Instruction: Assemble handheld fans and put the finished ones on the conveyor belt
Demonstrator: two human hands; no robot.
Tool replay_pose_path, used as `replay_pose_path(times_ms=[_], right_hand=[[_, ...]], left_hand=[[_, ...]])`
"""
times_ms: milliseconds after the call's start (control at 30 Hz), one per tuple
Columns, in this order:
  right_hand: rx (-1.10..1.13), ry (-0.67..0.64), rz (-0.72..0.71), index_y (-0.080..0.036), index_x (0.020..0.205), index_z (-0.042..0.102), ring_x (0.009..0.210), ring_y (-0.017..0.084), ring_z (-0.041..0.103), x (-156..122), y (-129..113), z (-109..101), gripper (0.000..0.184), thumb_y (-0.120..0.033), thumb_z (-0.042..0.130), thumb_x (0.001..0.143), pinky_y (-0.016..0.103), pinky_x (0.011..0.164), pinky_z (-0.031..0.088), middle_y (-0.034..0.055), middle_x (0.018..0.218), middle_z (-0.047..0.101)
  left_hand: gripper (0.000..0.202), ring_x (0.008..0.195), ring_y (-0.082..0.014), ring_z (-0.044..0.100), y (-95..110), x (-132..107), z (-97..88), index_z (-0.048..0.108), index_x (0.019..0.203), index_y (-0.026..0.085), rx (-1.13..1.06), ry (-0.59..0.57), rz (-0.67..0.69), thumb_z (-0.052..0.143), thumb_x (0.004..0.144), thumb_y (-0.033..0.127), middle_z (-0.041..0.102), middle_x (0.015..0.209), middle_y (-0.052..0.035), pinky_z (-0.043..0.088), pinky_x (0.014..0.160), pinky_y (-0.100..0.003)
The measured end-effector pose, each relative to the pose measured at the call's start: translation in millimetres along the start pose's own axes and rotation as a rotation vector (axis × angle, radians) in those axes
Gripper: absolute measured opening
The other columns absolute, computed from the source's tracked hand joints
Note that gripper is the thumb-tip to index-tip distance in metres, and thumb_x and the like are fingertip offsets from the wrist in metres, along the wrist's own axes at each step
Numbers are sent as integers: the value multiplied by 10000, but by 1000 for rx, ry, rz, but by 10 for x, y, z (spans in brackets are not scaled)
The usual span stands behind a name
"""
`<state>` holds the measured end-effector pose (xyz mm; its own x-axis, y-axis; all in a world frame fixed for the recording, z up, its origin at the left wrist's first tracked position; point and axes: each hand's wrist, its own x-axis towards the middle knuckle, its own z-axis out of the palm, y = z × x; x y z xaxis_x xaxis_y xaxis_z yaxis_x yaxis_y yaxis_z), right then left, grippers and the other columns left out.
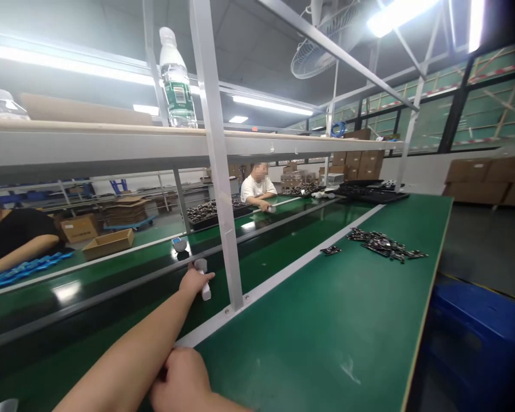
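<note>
My left arm reaches forward over the dark green conveyor belt (278, 252). At its end my left hand (193, 280) is closed around a white handheld device with a grey round head (206, 290), its thumb pointing right across the device. My right hand (182, 375) is curled into a fist beside my left forearm, near the metal edge of the green worktable (317, 326). Its fingers are turned away, so what is inside is hidden. Beyond the left hand lies a similar round-headed device with a blue patch (179, 245).
A metal post (223, 200) rises just right of my left hand, carrying a shelf (90, 146) with a water bottle (178, 86). Small dark parts (386, 246) lie on the worktable. Two co-workers sit across the belt. A blue stool (480, 320) stands at right.
</note>
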<state>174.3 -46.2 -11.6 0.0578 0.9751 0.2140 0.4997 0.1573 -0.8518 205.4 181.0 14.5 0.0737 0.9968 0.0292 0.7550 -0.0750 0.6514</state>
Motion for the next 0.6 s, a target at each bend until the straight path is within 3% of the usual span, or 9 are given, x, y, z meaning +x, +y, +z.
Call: replay_pose_path(times_ms=[100,200,300,367,433,500,600], right_hand=[[15,61,46,-229,814,761,733,254,686,7,10,4,159,-198,636,720,287,598,451,67,815,750],[60,222,115,-209,751,747,710,243,671,61,22,-77,155,-162,600,735,301,625,475,72,768,729],[212,463,170,-167,919,730,783,224,665,126,45,-235,209,-163,573,781,308,723,510,84,860,715],[323,532,207,-106,1095,675,826,216,662,156,71,-317,310,-212,562,826,310,789,517,113,938,705],[376,470,250,-56,1215,607,877,219,665,165,98,-339,429,-289,551,860,316,833,514,147,1027,697],[388,355,241,-69,1206,618,895,213,671,137,110,-306,440,-342,545,870,296,823,514,140,1053,702],[349,197,199,-146,935,725,795,206,673,19,83,-236,256,-334,580,839,276,736,497,77,881,733]], left_hand=[[400,1060,-232,607,54,-34,-40,542,1244,164,-52,-12,-57,624,892,336,594,1199,-95,524,899,-435],[358,1005,-214,627,68,-142,-221,568,1194,153,-154,-8,-82,625,893,338,614,1150,-89,543,848,-399],[308,917,-184,657,-99,-471,-493,599,1124,131,-303,8,-30,642,875,307,663,1082,-81,548,816,-362],[307,903,-189,678,-313,-844,-664,616,1093,139,-402,13,14,689,813,240,701,1054,-71,540,812,-323],[355,910,-210,694,-543,-1296,-783,626,1094,158,-482,9,26,712,752,200,724,1045,-66,536,800,-298],[391,923,-226,700,-725,-1741,-843,630,1113,174,-542,-7,11,711,733,215,731,1052,-66,539,798,-301],[427,979,-234,687,-881,-2210,-905,624,1133,183,-589,-58,6,713,720,238,722,1093,-69,531,837,-308]])
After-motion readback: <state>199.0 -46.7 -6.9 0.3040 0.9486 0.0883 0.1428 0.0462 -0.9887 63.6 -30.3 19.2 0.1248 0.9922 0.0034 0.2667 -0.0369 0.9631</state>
